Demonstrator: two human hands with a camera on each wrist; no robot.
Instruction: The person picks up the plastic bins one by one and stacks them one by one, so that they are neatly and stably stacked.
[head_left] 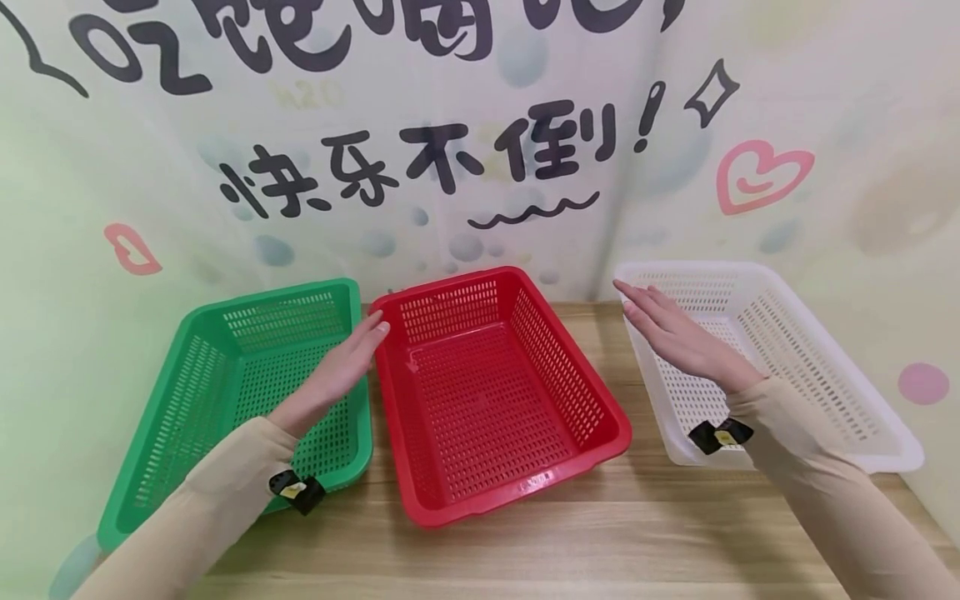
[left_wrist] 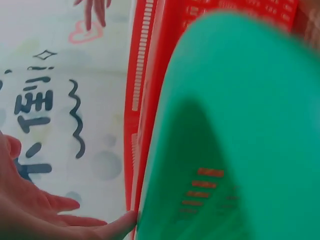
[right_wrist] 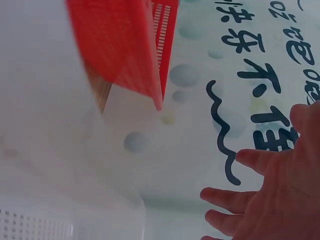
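My left hand [head_left: 333, 372] is held with straight fingers above the right side of a green plastic basket [head_left: 168, 417]. Its fingertips reach the back left corner of a red plastic basket [head_left: 487, 408]; in the left wrist view a fingertip [left_wrist: 122, 225] is right at the baskets' rims, and I cannot tell whether it touches them. Over the left side of a white plastic basket [head_left: 840, 358] is my right hand [head_left: 686, 337], its fingers extended and holding nothing. In the right wrist view those fingers [right_wrist: 230, 200] are spread apart from the white rim. All three baskets hold nothing visible.
The baskets stand in a row on a wood-grain table [head_left: 525, 542]. Behind them hangs a pale printed backdrop [head_left: 465, 200] with black lettering, hearts and bubbles. The green and red baskets nearly meet, while a wider gap separates red from white. Each wrist wears a black strap [head_left: 720, 436].
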